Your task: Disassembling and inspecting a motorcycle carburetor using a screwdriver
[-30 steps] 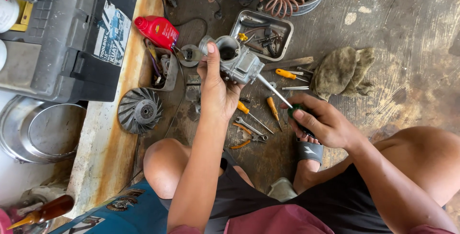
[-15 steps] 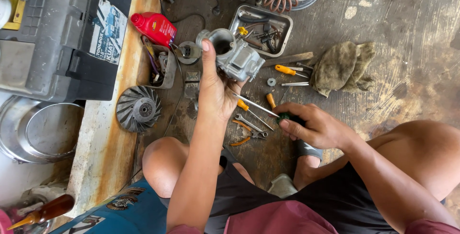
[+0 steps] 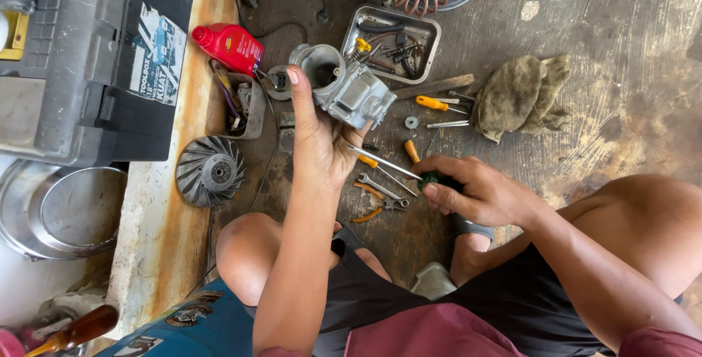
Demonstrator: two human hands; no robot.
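Your left hand (image 3: pixel 322 134) is wrapped around a grey metal engine part (image 3: pixel 344 88) and holds it up above the dirty floor (image 3: pixel 629 28), just in front of the metal tray (image 3: pixel 431 32) of small bits. Your right hand (image 3: pixel 475 192) is closed around a screwdriver with a green handle (image 3: pixel 430 179), and its thin metal end touches the bottom of the engine part. A red bottle (image 3: pixel 230 46) lies to the left, and a dirty rag (image 3: pixel 519 94) lies to the right.
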